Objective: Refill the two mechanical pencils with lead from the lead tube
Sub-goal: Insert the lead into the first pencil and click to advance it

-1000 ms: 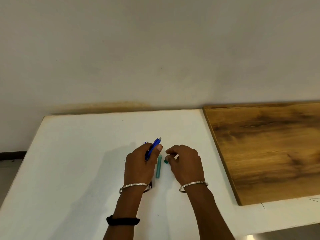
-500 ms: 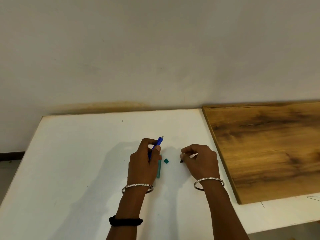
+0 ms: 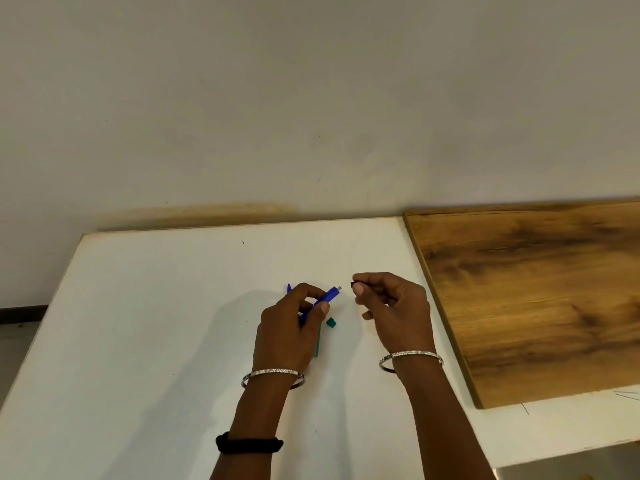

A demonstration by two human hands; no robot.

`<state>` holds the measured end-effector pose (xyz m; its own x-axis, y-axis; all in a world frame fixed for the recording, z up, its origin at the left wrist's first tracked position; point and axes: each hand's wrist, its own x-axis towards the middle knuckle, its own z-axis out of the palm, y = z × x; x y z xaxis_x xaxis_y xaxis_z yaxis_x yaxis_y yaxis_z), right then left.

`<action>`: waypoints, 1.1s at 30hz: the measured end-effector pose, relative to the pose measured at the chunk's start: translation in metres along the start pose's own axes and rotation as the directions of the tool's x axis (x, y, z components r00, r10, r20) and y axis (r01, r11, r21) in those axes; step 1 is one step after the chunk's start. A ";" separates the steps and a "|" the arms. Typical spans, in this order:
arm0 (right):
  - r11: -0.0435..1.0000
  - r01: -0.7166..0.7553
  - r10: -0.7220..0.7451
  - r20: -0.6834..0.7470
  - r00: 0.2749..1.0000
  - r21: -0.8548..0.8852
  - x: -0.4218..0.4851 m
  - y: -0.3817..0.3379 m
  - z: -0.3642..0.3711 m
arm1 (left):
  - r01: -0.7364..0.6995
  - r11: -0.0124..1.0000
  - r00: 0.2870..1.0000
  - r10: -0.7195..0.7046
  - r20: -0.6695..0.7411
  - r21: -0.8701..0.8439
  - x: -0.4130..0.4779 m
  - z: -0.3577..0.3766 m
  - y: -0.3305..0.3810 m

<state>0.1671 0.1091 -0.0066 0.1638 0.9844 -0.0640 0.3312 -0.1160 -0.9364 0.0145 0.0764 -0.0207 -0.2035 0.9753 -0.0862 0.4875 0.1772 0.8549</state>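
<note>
The left hand (image 3: pixel 287 327) grips the blue pencil (image 3: pixel 320 303), open end up; the right hand (image 3: pixel 391 306) pinches a small dark bit, perhaps its cap. The green tube (image 3: pixel 316 344) lies by its lid (image 3: pixel 331 322). The pencil wants holding steady.

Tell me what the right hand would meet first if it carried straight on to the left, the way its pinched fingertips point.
Probably the metal end of the blue pencil that the left hand holds up toward it. The right hand pinches a small dark piece at about that height, though depth is unclear from one view.
</note>
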 end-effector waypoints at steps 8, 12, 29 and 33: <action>0.995 0.079 -0.075 0.071 0.995 -0.064 -0.001 0.001 0.004 | 0.004 1.000 1.000 -0.004 0.019 0.008 0.001 0.001 0.002; 0.995 0.067 -0.062 0.069 0.996 -0.076 -0.002 -0.001 0.003 | -0.009 1.000 1.000 0.009 0.014 -0.003 0.000 0.001 0.005; 0.875 -0.302 0.192 0.300 0.934 0.378 -0.004 -0.011 0.002 | -0.016 0.979 0.999 0.022 0.027 -0.204 -0.001 -0.001 0.014; 0.876 -0.318 0.201 0.324 0.924 0.364 -0.006 -0.011 0.007 | -0.038 0.978 0.996 0.055 0.077 -0.203 -0.002 0.001 0.015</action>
<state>0.1558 0.1052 0.0020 -0.0835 0.9295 -0.3593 -0.1001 -0.3665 -0.9250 0.0235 0.0770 -0.0084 -0.1107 0.9908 -0.0781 0.3127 0.1093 0.9435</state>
